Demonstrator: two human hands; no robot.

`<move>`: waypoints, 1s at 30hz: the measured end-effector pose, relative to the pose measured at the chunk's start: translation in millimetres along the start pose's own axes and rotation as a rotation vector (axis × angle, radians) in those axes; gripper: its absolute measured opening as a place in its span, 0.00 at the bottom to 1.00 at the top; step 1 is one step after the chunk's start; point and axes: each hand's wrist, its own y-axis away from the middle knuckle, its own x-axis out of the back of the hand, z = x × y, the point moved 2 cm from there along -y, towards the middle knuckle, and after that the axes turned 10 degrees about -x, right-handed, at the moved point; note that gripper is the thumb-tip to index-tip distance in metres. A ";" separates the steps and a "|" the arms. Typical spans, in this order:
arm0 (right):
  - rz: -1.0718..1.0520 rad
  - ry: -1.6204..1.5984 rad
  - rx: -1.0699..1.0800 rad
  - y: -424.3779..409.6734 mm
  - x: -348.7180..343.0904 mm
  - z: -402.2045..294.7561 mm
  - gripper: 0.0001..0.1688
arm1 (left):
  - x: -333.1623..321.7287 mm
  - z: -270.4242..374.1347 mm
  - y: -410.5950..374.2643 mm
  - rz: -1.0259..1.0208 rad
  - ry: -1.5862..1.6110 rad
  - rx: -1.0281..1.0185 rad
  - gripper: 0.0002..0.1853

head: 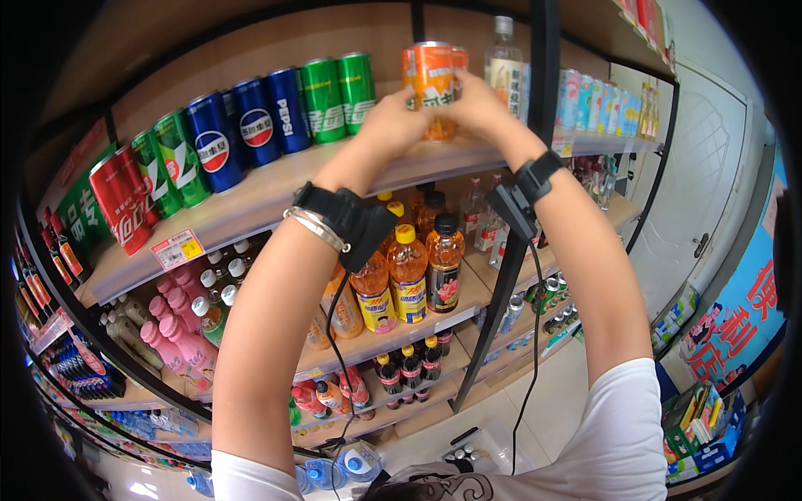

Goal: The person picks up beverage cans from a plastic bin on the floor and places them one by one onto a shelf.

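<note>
An orange drink can (434, 66) stands upright at the upper shelf, between my two hands. My right hand (479, 103) grips it from the right, with fingers at its side. From the left, my left hand (401, 122) closes around its lower part; some fingertips are hidden. More orange cans (460, 57) show partly behind it. To the left, a green can (356, 94) is the nearest of a row. A clear glass bottle (505, 69) with a pale label stands just right of my right hand.
The shelf edge (401, 172) runs below my wrists. A black upright post (542, 75) rises beside my right wrist. Blue Pepsi cans (216, 144) and red cans (122, 200) continue leftward. Bottled drinks (407, 269) fill the shelf beneath. Black cables (537, 351) hang from both wrist straps.
</note>
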 end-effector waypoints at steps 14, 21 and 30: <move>0.005 -0.048 -0.086 1.4 -3.8 5.7 0.31 | -0.7 4.6 2.0 -0.006 -0.020 -0.025 0.26; 0.561 -0.232 0.121 74.2 34.2 -34.7 0.25 | 22.6 46.9 49.3 0.510 -0.095 -0.504 0.20; 0.236 -0.416 -0.294 311.8 -23.3 5.4 0.10 | -68.7 41.5 233.4 0.007 0.452 -0.234 0.12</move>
